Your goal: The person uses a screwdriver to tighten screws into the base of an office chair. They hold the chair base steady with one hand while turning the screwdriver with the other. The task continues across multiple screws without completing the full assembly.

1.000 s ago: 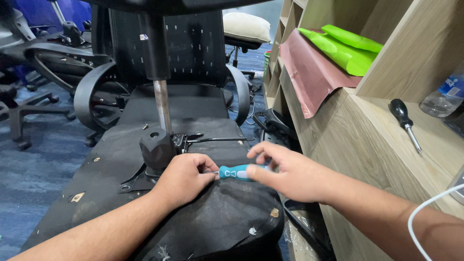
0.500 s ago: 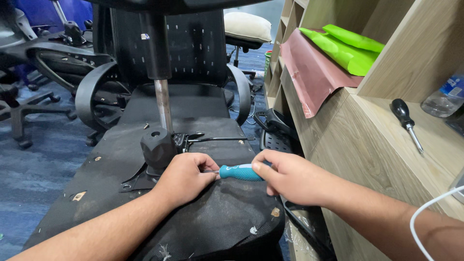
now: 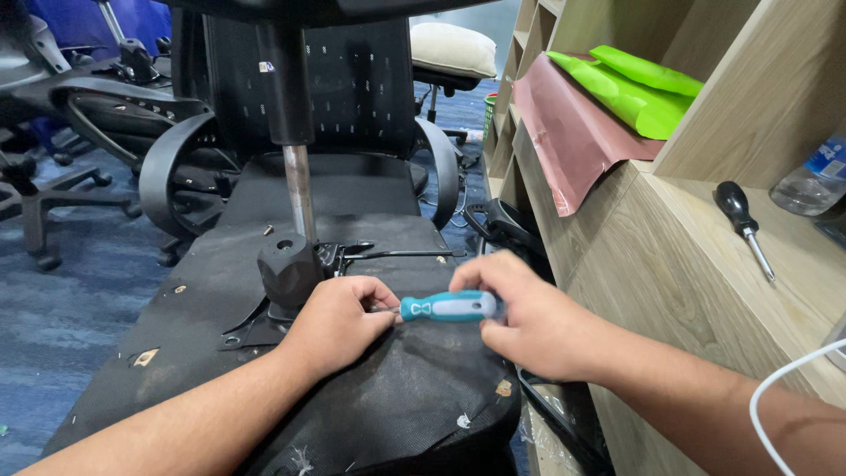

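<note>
A black office chair seat (image 3: 211, 300) lies upside down in front of me, its metal gas-lift column (image 3: 300, 198) and black mechanism (image 3: 289, 269) sticking up. My right hand (image 3: 529, 322) grips the teal and white handle of a screwdriver (image 3: 445, 307), held level and pointing left. My left hand (image 3: 339, 322) rests on the seat's underside by the mechanism, fingers curled around the screwdriver's tip, which is hidden under them.
A wooden shelf unit (image 3: 670, 264) stands close on the right, holding a black-handled screwdriver (image 3: 742, 225), a plastic bottle (image 3: 811, 181), green sheets (image 3: 639, 88) and a reddish sheet (image 3: 568, 132). More office chairs (image 3: 79, 97) stand behind on blue carpet.
My right hand has shifted along the screwdriver handle, so more of the teal and white grip shows. My left hand stays in place by the mechanism.
</note>
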